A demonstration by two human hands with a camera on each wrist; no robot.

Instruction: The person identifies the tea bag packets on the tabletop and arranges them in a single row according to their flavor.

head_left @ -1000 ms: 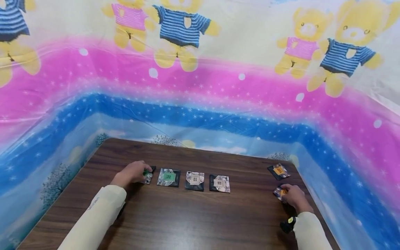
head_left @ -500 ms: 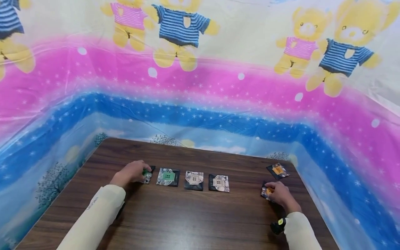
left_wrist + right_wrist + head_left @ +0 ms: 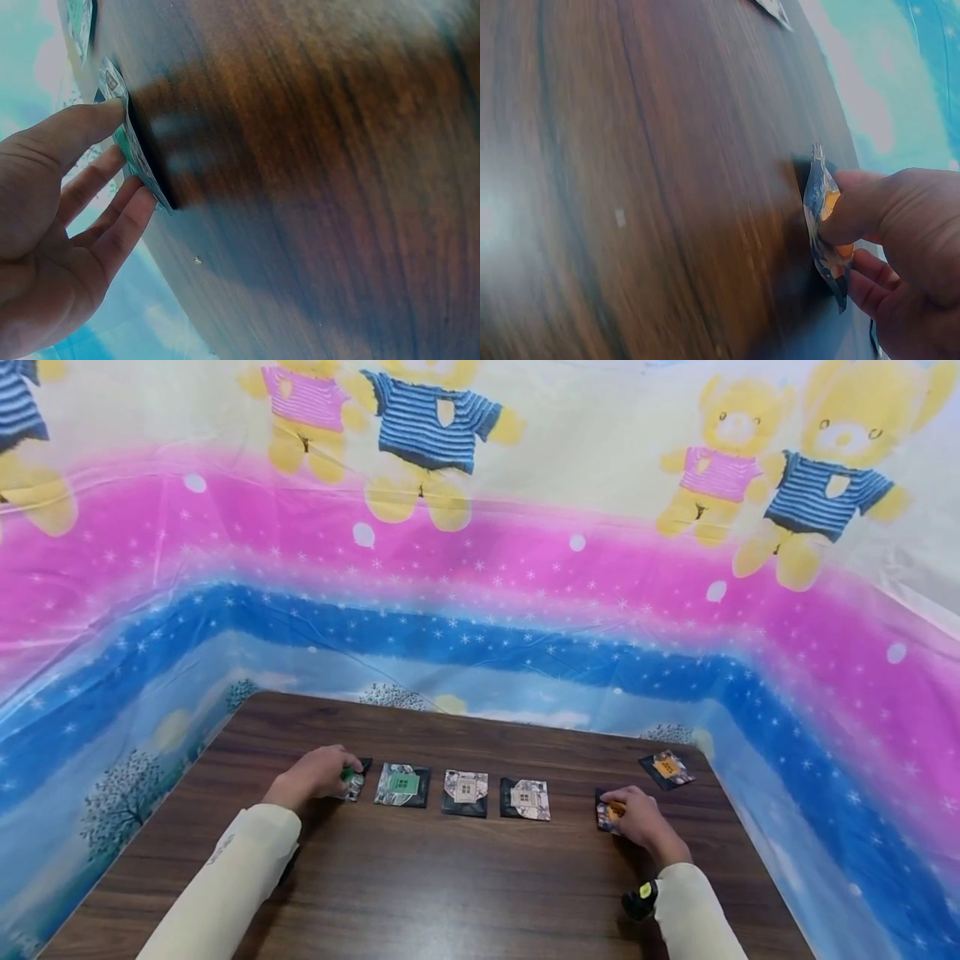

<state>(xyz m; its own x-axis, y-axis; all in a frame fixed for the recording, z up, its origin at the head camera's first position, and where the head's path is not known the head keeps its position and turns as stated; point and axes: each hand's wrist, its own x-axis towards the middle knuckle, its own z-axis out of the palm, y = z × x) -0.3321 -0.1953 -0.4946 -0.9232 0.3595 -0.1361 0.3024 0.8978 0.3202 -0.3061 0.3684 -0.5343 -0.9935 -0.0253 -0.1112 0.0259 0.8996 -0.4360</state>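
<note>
In the head view my left hand (image 3: 318, 777) holds a small flat sachet with a green label (image 3: 351, 782) at the left end of a row. Its thumb and fingertips lie on the sachet in the left wrist view, partly hiding it. My right hand (image 3: 637, 817) pinches a sachet with an orange label (image 3: 609, 812), right of the row. The right wrist view shows this orange sachet (image 3: 826, 225) slightly bent between thumb and fingers, close over the table. Between the hands lie another green sachet (image 3: 402, 785) and two beige-labelled ones, a left (image 3: 466, 792) and a right (image 3: 525, 799).
A second orange sachet (image 3: 667, 769) lies askew near the far right corner of the dark wooden table (image 3: 420, 893). A patterned cloth (image 3: 480, 643) with bears hangs right behind the table's back and side edges.
My right hand has slid the orange sachet leftward, from below the other orange one toward the row. My left hand stays at the green sachet.
</note>
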